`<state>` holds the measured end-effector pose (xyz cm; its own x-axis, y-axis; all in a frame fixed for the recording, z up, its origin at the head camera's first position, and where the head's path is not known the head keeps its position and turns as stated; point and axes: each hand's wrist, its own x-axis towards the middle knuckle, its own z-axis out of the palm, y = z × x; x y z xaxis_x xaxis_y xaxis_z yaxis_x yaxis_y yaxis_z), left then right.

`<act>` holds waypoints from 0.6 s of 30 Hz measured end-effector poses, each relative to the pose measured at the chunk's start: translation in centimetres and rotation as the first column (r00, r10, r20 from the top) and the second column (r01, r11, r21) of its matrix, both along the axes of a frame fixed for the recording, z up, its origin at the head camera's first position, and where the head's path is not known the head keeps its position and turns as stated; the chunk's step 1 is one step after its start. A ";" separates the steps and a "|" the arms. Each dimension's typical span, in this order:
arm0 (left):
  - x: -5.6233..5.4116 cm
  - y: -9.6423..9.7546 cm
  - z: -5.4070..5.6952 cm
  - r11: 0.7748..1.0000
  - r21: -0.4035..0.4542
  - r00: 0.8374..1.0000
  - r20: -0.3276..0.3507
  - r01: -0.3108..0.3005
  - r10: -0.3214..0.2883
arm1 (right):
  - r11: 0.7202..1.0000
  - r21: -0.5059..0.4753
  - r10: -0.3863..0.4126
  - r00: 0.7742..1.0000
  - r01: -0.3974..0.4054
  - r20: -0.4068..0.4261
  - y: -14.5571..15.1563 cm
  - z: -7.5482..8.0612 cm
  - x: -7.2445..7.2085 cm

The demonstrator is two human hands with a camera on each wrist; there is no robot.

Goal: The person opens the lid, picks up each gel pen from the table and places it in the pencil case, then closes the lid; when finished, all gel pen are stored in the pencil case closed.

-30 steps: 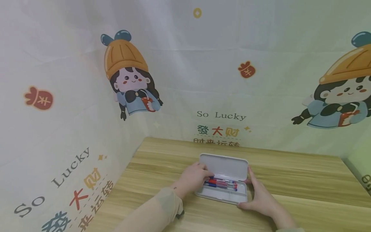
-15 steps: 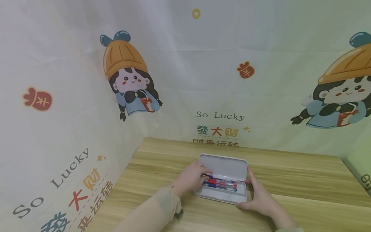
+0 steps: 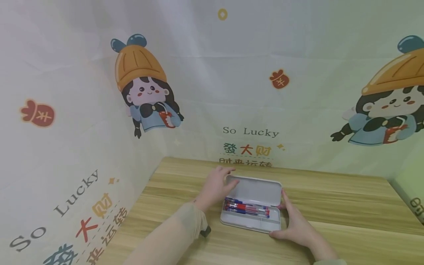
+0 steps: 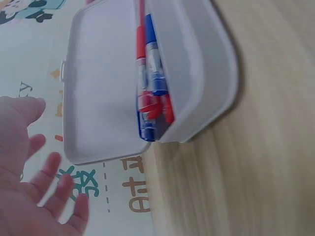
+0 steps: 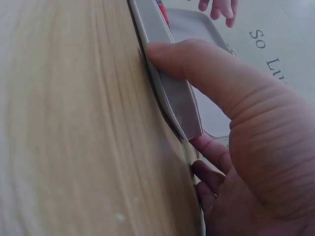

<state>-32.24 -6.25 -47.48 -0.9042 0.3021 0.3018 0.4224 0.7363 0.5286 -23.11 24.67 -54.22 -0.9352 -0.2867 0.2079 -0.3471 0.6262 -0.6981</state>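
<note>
A pale grey pencil case lies on the table with its lid raised at the back. Several red and blue pens lie together in its rear compartment; the front compartments show bare. My left hand is at the lid's upper left corner, thumb in front and fingers spread behind. The left wrist view shows that hand holding nothing, apart from the lid. At the case's right end my right hand grips it, the thumb pressed on the front wall and the fingers behind.
The wood-grain table runs back to a pale cloth backdrop printed with cartoon figures and lettering. The cloth also covers the left side. A beige sleeve covers the left forearm.
My left hand has let go of the pens and risen from them to the lid's upper left corner, fingers spreading. My right hand stays on the case's right end.
</note>
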 end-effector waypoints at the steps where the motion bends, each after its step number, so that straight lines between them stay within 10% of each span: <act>1: -0.2 0.1 0.0 1.000 0.009 1.000 0.016 -0.007 0.007 | 1.000 -0.002 0.002 1.000 -0.002 -0.002 0.0 0.0 0.0; 9: -1.4 0.4 -0.2 0.988 0.138 0.977 0.212 -0.063 0.033 | 1.000 -0.019 -0.006 1.000 0.006 0.018 -0.2 -0.4 -0.3; 18: -1.4 0.7 -0.4 0.986 0.164 0.979 0.202 -0.026 -0.008 | 1.000 -0.011 -0.019 0.999 0.019 0.031 0.0 -0.1 -0.1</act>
